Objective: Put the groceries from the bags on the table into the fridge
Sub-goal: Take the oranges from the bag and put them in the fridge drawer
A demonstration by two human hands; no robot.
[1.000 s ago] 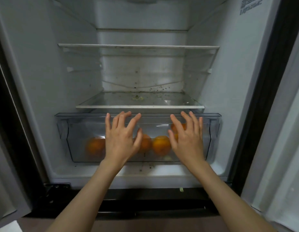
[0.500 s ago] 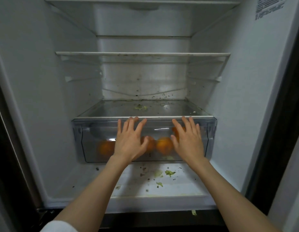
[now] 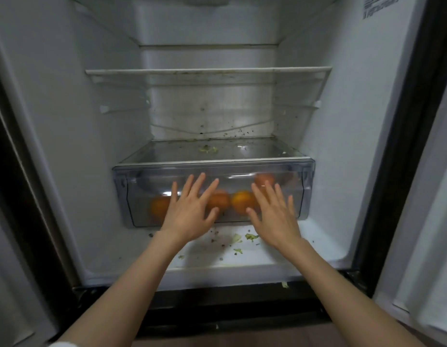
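The fridge stands open in front of me. Its clear crisper drawer [image 3: 132,196] sits pushed in under the lowest glass shelf [image 3: 212,160]. Several oranges [image 3: 242,201] show through the drawer's front. My left hand [image 3: 190,211] and my right hand [image 3: 275,214] are flat with fingers spread, at the drawer's front face. Neither hand holds anything. Whether the palms still touch the plastic is hard to tell.
The upper glass shelf [image 3: 207,70] is bare. Green crumbs and scraps [image 3: 250,237] lie on the white fridge floor in front of the drawer. The fridge walls close in left and right, and a door edge [image 3: 418,221] stands at the right.
Both hands have pushed the drawer back into the fridge, from sticking out past the shelf to flush under it. The fridge floor in front of it has come into view.
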